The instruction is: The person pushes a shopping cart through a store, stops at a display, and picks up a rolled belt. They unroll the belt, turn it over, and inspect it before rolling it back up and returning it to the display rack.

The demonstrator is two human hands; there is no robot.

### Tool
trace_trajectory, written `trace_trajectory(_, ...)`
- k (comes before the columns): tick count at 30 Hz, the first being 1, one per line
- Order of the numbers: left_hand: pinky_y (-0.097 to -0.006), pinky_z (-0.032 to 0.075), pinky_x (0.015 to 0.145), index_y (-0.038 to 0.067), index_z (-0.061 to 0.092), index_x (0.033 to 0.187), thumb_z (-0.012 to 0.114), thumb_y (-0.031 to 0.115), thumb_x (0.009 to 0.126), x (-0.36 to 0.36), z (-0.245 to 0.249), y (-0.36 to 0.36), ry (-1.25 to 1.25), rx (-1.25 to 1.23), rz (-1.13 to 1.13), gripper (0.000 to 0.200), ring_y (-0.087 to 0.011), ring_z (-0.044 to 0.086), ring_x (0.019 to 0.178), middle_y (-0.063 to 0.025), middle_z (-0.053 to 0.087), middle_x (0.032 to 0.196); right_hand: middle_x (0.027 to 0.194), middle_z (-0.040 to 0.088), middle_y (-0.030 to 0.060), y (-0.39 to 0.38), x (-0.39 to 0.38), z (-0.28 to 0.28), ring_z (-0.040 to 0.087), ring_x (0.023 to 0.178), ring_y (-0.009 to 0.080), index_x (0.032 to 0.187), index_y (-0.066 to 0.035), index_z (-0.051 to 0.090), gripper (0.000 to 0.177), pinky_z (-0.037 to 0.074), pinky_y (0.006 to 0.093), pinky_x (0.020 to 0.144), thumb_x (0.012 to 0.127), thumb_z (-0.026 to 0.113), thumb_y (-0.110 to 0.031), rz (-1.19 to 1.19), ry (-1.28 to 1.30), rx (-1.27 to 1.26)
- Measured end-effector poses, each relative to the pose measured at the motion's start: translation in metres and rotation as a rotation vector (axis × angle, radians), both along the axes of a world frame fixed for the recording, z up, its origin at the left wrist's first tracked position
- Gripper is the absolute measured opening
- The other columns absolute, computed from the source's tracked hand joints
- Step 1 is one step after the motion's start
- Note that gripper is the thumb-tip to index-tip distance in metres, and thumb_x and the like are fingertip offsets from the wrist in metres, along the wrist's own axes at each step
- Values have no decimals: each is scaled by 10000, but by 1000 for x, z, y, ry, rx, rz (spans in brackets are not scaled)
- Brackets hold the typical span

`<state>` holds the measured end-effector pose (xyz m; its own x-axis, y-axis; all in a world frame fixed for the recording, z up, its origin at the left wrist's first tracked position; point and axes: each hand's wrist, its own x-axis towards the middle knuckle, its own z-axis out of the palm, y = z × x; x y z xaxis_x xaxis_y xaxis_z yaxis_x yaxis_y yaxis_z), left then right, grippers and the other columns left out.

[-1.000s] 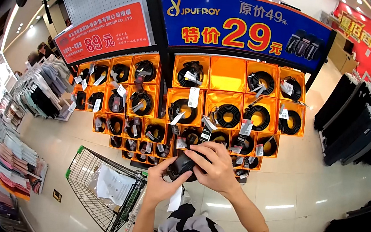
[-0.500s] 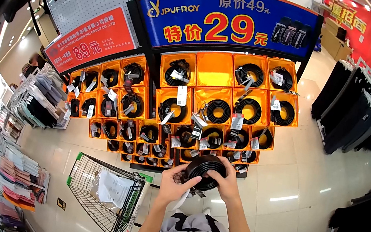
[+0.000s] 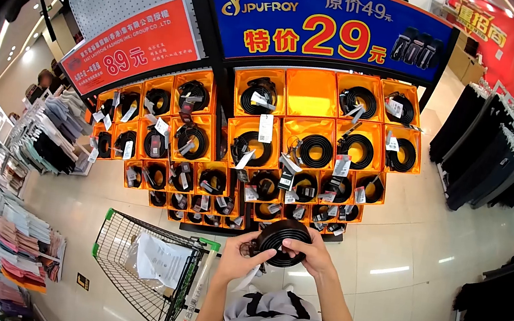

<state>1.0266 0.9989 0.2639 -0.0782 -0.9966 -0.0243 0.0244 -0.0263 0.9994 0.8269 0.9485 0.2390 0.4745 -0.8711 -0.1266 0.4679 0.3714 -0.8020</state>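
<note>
A coiled black belt (image 3: 286, 238) is held up in front of my body, between both hands. My left hand (image 3: 246, 255) grips its left side near the buckle end, the thumb pressed on the coil; a pale tag dangles below that hand. My right hand (image 3: 312, 252) wraps the right side, its thumb reaching over the coil's inner turns. Beyond the hands stands a display rack of orange boxes (image 3: 311, 94), most with a rolled black belt inside; one box in the top row shows only its orange lining.
A green-and-black shopping cart (image 3: 146, 270) with a plastic-wrapped white item (image 3: 161, 260) stands at my left. Dark trousers hang on a rack (image 3: 491, 154) at right. Folded clothes (image 3: 23, 236) lie at far left. A blue price sign (image 3: 328, 29) tops the display.
The display has shifted slightly right and grown a little larger in view. Both hands still hold the belt, with the right fingers shifted slightly on the coil.
</note>
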Motion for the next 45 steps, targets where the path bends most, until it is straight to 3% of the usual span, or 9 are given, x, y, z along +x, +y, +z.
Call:
trace_trajectory(11,-241,523,804,-26,599,1223,832,45,773,58,-16,1,-19,10,-176,511,-84,629,889,-44,674,1049,769,681,13,11,46,24,539,577,48,955,8,697,279,427,215,515,751,842,-116,-96,287,-181)
trace_trajectory(14,-306,490,960,5,553,1295,875,81,729,79,-21,2,-131,-52,-272,656,-142,605,1075,-63,646,1158,806,696,20,15,62,19,591,652,67,983,18,710,315,479,225,592,738,854,-120,-98,418,-298)
trace_trajectory(23,-323,469,980,9,599,1222,867,166,759,120,-41,-5,-127,-150,-354,557,-164,612,1054,-76,660,1112,890,732,115,48,100,30,684,788,145,1062,19,706,481,544,279,748,694,876,-239,-77,875,-431)
trace_trajectory(27,-304,480,959,-19,634,1140,856,147,771,114,-54,-9,-15,-174,-335,461,-147,615,1020,-69,667,1051,881,731,122,59,101,34,690,783,146,1072,11,711,477,546,285,746,699,869,-241,-137,896,-391)
trace_trajectory(31,-219,465,788,-19,628,984,655,171,967,101,-56,-16,13,-34,-210,192,-56,545,834,-6,604,862,830,726,126,65,107,38,689,728,152,1015,24,710,433,548,294,699,702,863,-232,-209,898,-385)
trace_trajectory(33,-206,413,654,-13,606,931,567,206,1022,90,-55,-17,6,-135,-170,241,-36,482,732,23,549,772,720,687,98,66,111,36,633,633,120,823,28,683,376,515,283,603,670,884,-250,-210,972,-384)
trace_trajectory(37,-237,316,533,-24,593,833,599,219,1003,87,-61,-15,17,-148,-173,296,-33,403,631,50,470,663,730,695,105,64,112,27,672,652,157,900,37,689,388,537,291,633,696,865,-243,-150,978,-417)
trace_trajectory(40,-240,353,566,-29,565,792,574,236,1003,91,-62,-13,-22,-106,-111,339,-59,408,632,11,455,639,785,709,103,63,117,20,670,701,138,958,36,700,392,539,281,672,700,860,-211,-114,905,-346)
trace_trajectory(45,-332,397,585,-65,621,852,606,187,958,83,-56,-10,-153,-436,216,274,-203,514,651,-119,543,731,796,699,64,53,128,24,626,693,92,922,41,701,362,520,263,643,695,876,-179,-248,751,-310)
